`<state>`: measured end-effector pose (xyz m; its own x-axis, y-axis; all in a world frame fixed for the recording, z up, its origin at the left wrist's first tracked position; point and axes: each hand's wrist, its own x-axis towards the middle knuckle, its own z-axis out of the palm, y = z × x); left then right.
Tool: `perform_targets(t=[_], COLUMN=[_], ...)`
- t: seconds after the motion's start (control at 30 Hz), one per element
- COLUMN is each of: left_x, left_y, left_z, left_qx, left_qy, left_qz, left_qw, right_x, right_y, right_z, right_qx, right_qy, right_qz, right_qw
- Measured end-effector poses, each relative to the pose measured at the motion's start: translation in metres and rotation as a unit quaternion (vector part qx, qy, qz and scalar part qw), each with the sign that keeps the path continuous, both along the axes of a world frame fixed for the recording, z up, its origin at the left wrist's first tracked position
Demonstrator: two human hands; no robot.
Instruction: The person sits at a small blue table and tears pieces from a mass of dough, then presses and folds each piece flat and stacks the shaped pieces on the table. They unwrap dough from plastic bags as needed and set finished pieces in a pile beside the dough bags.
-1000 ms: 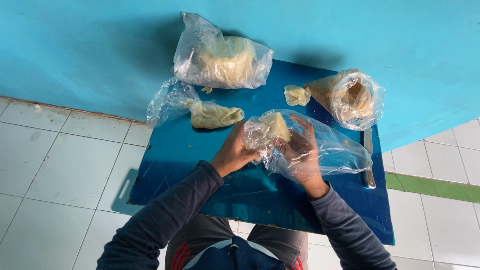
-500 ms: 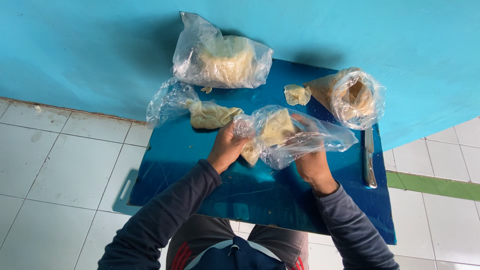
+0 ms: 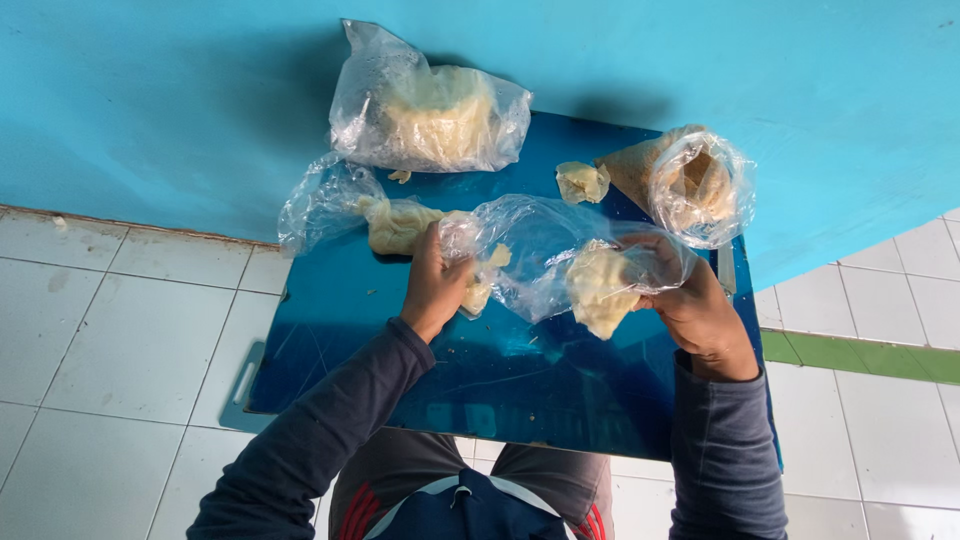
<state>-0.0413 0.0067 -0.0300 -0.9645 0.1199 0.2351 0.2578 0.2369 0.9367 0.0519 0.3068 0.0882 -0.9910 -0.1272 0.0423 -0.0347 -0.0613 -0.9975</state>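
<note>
Holding one clear bag [image 3: 545, 255] between left hand [image 3: 435, 285], right hand [image 3: 695, 305]; three more bags.

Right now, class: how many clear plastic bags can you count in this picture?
4: one held between left hand and right hand, bag; one at the board's far edge; one at far left; one at far right. None seem hidden.

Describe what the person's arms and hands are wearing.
Both arms wear long, dark grey-blue sleeves that end at the wrists. The left hand and right hand are bare: no gloves, rings or watch show. The sleeve fabric looks plain, soft and unmarked.
</note>
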Motion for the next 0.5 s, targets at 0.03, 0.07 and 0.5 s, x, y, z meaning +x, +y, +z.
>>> perform_targets(t=[0.03,0.07,0.5], left_x=[0.002,0.005,0.02], left_y=[-0.001,-0.001,-0.002], left_z=[0.006,0.013,0.031], left_qx=[-0.032,-0.063,-0.372], left_qy=[0.051,0.103,0.276], left_qz=[0.014,0.028,-0.175], left_qw=[0.998,0.992,0.869], right_x=[0.001,0.001,0.012], right_y=[0.003,0.004,0.015], right_z=[0.002,0.004,0.015], right_qx=[0.0,0.019,0.28], right_qy=[-0.009,0.0,0.003], right_qz=[0.025,0.034,0.085], right_qw=[1.0,0.999,0.956])
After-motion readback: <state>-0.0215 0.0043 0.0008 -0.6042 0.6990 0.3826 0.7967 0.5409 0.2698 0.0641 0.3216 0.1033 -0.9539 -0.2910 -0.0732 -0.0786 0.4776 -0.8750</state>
